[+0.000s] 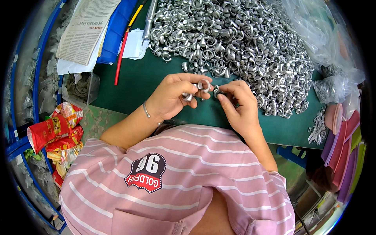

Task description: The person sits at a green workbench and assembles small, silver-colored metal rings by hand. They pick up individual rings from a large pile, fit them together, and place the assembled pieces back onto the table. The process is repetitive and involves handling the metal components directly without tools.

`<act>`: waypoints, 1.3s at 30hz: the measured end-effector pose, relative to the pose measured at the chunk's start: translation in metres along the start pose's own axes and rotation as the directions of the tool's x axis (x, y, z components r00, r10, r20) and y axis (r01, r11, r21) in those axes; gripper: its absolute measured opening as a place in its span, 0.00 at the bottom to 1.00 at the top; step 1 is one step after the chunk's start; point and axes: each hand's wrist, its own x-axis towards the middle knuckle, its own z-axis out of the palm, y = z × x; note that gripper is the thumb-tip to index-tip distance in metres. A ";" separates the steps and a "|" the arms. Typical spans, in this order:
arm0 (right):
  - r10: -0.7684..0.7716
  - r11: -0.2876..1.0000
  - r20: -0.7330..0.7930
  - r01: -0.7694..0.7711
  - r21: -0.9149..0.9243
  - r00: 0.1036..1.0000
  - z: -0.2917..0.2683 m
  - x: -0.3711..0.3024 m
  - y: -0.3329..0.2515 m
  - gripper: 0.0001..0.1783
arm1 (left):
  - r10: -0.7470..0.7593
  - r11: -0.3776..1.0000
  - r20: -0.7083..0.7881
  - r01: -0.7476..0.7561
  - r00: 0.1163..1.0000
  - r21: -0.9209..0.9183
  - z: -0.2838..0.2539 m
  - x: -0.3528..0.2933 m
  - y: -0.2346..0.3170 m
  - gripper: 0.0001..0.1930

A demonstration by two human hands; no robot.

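Observation:
My left hand (174, 94), with a thin bangle on its wrist, is closed around several silvery metal rings (203, 85); one stands up between thumb and fingers, others show below it. Close by on the right, my right hand (239, 100) pinches a single ring (216, 91) between thumb and fingertips. Another ring seems partly tucked behind its fingers. Both hands are just above the near part of the green table. Beyond them spreads a big heap of similar silvery rings (231, 35), its loose lower edge reaching close to my right hand.
Left of the heap lie a red-and-black stick tool (121, 58), a metal rod (150, 19), white paper (135, 44), a blue tray (117, 31) with newspaper (84, 29), and a clear plastic box (80, 89). Plastic bags (331, 88) and small metal pieces (318, 127) are at the right edge.

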 end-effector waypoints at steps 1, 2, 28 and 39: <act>0.002 1.000 -0.007 -0.002 0.014 1.000 -0.001 0.001 -0.002 0.09 | 0.014 0.999 -0.011 -0.013 1.000 0.052 -0.001 0.000 -0.001 0.15; 0.004 1.000 -0.016 -0.003 0.028 1.000 -0.003 0.002 -0.004 0.08 | 0.028 0.994 -0.020 -0.026 0.999 0.106 -0.002 0.000 -0.002 0.15; -0.034 0.975 -0.032 0.026 -0.222 0.999 -0.001 -0.003 0.004 0.11 | 0.451 0.042 0.399 -0.466 0.798 0.884 0.008 0.025 -0.009 0.07; -0.051 0.998 -0.147 0.053 0.013 0.988 -0.005 -0.006 0.007 0.09 | 0.201 0.470 0.209 -0.281 0.957 0.837 0.010 0.025 -0.005 0.07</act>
